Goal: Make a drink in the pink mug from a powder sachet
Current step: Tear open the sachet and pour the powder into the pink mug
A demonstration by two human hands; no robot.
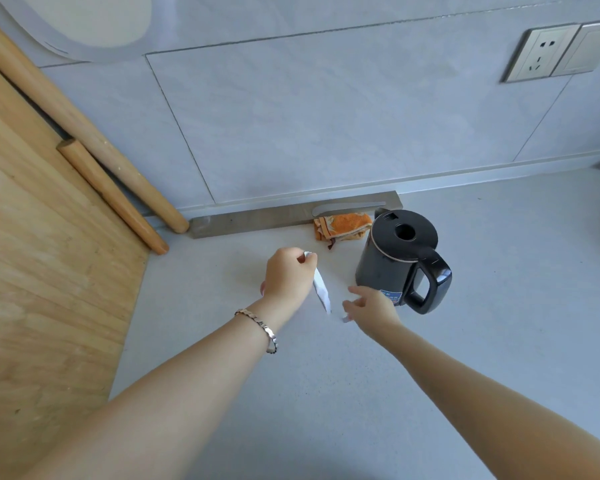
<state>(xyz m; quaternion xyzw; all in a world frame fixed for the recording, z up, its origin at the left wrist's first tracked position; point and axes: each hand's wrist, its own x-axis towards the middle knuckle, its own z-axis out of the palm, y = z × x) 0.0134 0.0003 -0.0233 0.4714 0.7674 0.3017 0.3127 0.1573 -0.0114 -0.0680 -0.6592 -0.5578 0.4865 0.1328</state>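
Observation:
My left hand (288, 275) pinches the top end of a long white powder sachet (321, 289), which hangs slanting down to the right above the counter. A pink sliver, the pink mug (262, 289), shows at the left edge of that hand; the rest of it is hidden beneath the hand. My right hand (371, 308) hovers just right of the sachet's lower end with its fingers apart. A small white scrap (345, 319) is at its fingertips; I cannot tell whether they touch it.
A black electric kettle (395, 258) with its lid on stands right of my hands, handle facing right. An orange cloth (342, 226) lies behind by a metal strip (257, 220). A wooden board (49, 254) and two rolling pins (111, 195) lean at the left. A wall socket (541, 51) is up right.

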